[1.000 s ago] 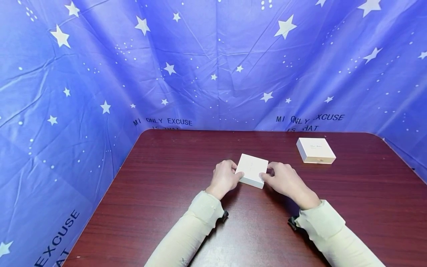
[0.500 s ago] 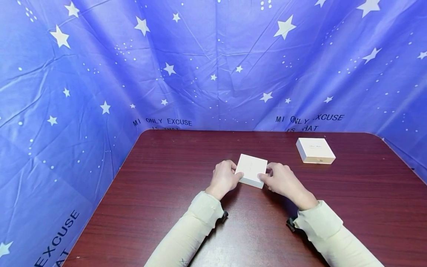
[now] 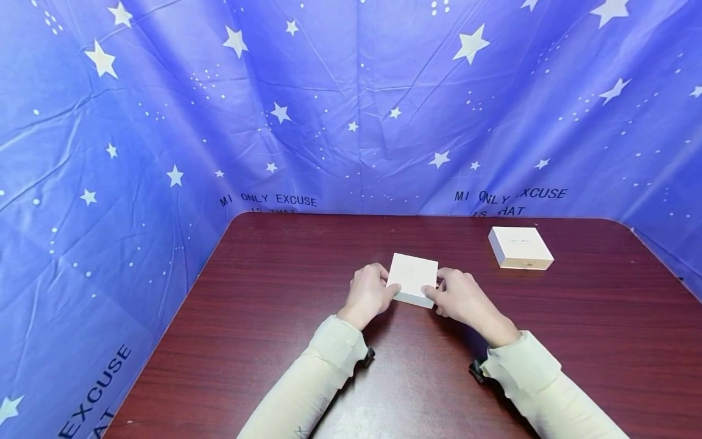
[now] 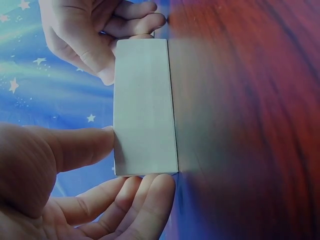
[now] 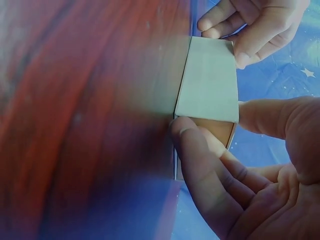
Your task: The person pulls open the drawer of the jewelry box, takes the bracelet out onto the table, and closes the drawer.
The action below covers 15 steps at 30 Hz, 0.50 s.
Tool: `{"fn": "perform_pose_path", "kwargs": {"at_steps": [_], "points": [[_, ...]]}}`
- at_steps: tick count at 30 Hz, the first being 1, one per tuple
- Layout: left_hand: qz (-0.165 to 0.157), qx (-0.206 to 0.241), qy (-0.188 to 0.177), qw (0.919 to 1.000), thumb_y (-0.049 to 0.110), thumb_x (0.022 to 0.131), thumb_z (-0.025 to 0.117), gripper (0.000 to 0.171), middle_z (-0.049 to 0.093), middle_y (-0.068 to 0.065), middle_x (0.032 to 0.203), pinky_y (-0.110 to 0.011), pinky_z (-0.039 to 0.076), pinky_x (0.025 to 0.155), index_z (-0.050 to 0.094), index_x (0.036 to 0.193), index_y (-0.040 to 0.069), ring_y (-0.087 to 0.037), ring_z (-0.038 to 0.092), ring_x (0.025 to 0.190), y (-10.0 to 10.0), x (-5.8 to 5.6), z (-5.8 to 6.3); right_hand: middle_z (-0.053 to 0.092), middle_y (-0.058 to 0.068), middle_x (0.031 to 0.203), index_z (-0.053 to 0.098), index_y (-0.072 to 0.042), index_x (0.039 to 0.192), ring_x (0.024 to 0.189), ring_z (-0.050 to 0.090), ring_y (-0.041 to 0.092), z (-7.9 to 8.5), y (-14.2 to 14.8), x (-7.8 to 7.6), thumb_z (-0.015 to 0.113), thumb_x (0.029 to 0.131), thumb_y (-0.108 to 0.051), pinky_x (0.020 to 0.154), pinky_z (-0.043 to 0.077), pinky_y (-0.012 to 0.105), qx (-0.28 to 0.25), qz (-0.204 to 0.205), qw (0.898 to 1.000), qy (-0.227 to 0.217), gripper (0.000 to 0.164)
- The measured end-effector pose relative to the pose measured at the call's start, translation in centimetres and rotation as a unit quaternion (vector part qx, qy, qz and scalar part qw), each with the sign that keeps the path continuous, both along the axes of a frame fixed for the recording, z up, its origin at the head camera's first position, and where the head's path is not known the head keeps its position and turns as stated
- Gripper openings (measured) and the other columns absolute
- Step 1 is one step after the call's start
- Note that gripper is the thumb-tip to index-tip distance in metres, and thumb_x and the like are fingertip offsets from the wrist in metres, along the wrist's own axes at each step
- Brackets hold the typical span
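Observation:
A flat white box (image 3: 412,279) with faint print on its lid lies on the table between both hands. My left hand (image 3: 367,295) grips its left end, the thumb on top and the fingers against the side; the left wrist view shows the box's plain long side (image 4: 144,107). At the right end, my right hand (image 3: 462,299) holds the box with its thumb on the top. In the right wrist view its fingers (image 5: 200,155) cover part of a tan, seemingly recessed end panel (image 5: 212,126). What lies inside the box is hidden.
A second white box (image 3: 521,247), with print on its lid and a small tab on its front, sits at the back right of the dark red wooden table (image 3: 274,280). Blue star-patterned cloth (image 3: 351,122) hangs behind and to the left.
The white box between the hands has turned slightly and shifted a little left at its right end. My right hand has moved slightly left with it; the left hand has stayed almost still.

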<state>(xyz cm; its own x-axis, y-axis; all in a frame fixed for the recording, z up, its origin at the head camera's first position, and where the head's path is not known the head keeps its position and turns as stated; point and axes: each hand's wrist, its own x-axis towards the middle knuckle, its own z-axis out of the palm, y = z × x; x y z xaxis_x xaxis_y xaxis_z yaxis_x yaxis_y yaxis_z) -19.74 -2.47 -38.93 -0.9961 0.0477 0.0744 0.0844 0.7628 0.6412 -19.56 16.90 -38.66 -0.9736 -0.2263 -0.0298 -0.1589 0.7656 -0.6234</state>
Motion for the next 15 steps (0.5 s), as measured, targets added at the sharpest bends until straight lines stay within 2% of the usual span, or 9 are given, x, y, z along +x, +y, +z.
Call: {"fn": "perform_pose_path", "kwargs": {"at_steps": [15], "points": [[0.008, -0.003, -0.005, 0.9999, 0.030, 0.080, 0.075, 0.025, 0.060, 0.007, 0.072, -0.035, 0.047, 0.078, 0.066, 0.090, 0.009, -0.017, 0.059, 0.078, -0.66, 0.19, 0.07, 0.059, 0.001, 0.057, 0.058, -0.003, 0.091, 0.046, 0.059, 0.012, 0.21, -0.77, -0.19, 0.062, 0.090, -0.021, 0.050, 0.047, 0.030, 0.001, 0.006, 1.000, -0.006, 0.019]]}}
